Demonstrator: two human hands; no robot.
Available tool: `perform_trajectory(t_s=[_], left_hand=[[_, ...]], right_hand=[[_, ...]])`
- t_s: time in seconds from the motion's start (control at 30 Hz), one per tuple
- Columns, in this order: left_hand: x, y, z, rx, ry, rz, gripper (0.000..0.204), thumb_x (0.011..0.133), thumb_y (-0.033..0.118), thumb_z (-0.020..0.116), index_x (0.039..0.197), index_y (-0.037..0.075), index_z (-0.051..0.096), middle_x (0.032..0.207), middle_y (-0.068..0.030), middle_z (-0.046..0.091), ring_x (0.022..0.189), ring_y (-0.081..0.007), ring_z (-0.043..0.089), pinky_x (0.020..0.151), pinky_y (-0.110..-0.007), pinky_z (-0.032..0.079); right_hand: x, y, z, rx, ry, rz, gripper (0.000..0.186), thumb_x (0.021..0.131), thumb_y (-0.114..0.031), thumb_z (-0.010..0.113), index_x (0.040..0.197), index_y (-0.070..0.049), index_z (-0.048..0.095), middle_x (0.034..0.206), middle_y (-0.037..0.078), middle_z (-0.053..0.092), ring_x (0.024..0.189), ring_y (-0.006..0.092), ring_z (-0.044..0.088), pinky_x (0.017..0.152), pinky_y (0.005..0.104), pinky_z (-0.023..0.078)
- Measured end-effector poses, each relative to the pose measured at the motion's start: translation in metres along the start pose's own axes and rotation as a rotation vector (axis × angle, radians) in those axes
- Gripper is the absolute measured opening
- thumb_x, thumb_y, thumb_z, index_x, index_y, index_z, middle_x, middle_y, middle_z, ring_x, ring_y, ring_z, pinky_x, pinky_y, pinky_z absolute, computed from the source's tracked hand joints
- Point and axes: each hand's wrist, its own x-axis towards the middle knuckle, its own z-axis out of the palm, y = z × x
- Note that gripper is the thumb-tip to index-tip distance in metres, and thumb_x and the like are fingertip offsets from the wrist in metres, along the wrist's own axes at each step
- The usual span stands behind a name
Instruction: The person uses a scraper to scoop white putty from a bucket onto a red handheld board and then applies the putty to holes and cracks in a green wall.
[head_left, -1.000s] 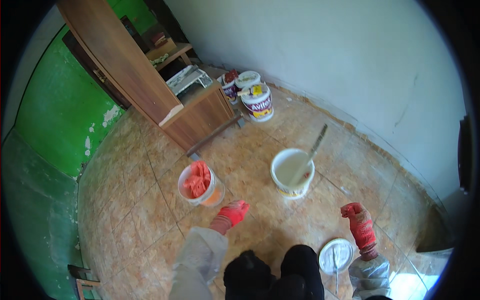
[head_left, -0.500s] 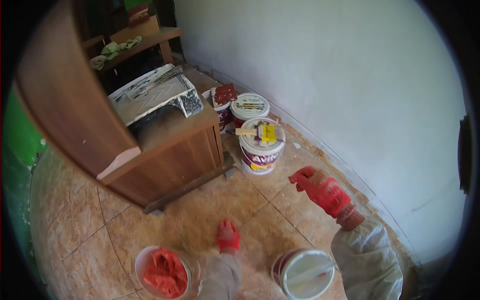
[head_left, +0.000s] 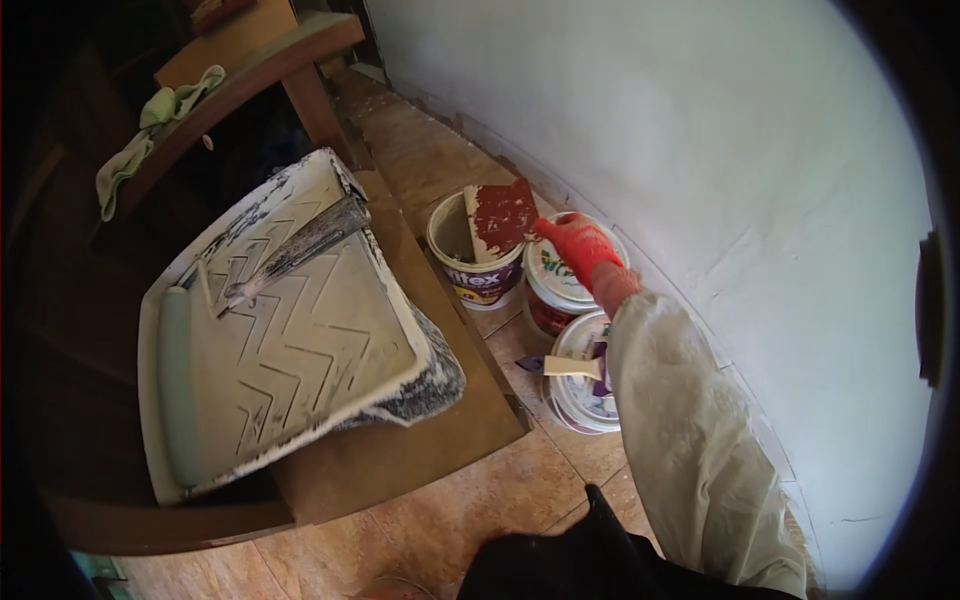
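My right hand, in a red glove, reaches over the paint buckets by the wall. Its fingers are closed at the right corner of a flat, square red-brown piece with pale patches; its exact kind I cannot tell. This piece rests at the rim of an uncovered, pale-walled bucket. Under my hand stands a lidded bucket with a red side. Nearer is another lidded bucket, with a wooden-handled paintbrush across its lid, partly hidden by my sleeve. My left hand is out of view.
A paint-smeared roller tray sits on brown wooden furniture, holding a pale green roller and a paint-stained handled tool. A green cloth hangs behind. The pale wall borders the right; black fabric shows below.
The view has moved nearer to the tray and buckets. My right hand has gone forward to the red-brown piece. My left hand and the two near buckets have left the picture.
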Motion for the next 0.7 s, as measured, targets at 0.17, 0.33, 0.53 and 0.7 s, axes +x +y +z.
perform_trajectory(t_s=[0.17,0.33,0.53,0.7], left_hand=[[0.033,0.010,-0.032,0.121,-0.080,-0.048,0.019,0.075,0.016,0.056,0.095,0.013,0.055,0.088,-0.0091,0.056,0.072,-0.0291,0.056,0.059,-0.040,0.047],[0.040,0.001,-0.044,0.159,-0.098,-0.063,0.020,0.076,0.017,0.056,0.095,0.013,0.055,0.088,-0.0094,0.056,0.072,-0.0291,0.056,0.059,-0.040,0.047],[0.043,-0.010,-0.052,0.187,-0.108,-0.076,0.020,0.076,0.017,0.056,0.096,0.012,0.055,0.089,-0.0099,0.056,0.071,-0.0291,0.056,0.059,-0.040,0.047],[0.041,-0.013,-0.059,0.187,-0.116,-0.071,0.021,0.077,0.017,0.055,0.097,0.011,0.055,0.089,-0.0102,0.056,0.071,-0.0291,0.056,0.059,-0.040,0.047]], right_hand=[[0.038,0.014,0.029,-0.079,0.264,0.165,0.054,0.065,-0.043,0.068,0.089,0.006,0.061,0.087,0.023,0.062,0.087,0.0309,0.061,0.075,0.0384,0.046],[0.060,0.016,0.040,-0.131,0.265,0.168,0.053,0.064,-0.040,0.069,0.088,0.006,0.060,0.087,0.024,0.061,0.085,0.0325,0.061,0.074,0.0398,0.047],[0.049,-0.004,0.051,-0.091,0.209,0.213,0.057,0.062,-0.040,0.071,0.095,0.005,0.060,0.091,0.024,0.061,0.090,0.0336,0.060,0.076,0.0400,0.047],[0.035,-0.019,0.035,-0.207,0.216,0.171,0.057,0.060,-0.044,0.073,0.094,0.002,0.063,0.094,0.023,0.061,0.089,0.0330,0.060,0.077,0.0382,0.048]])
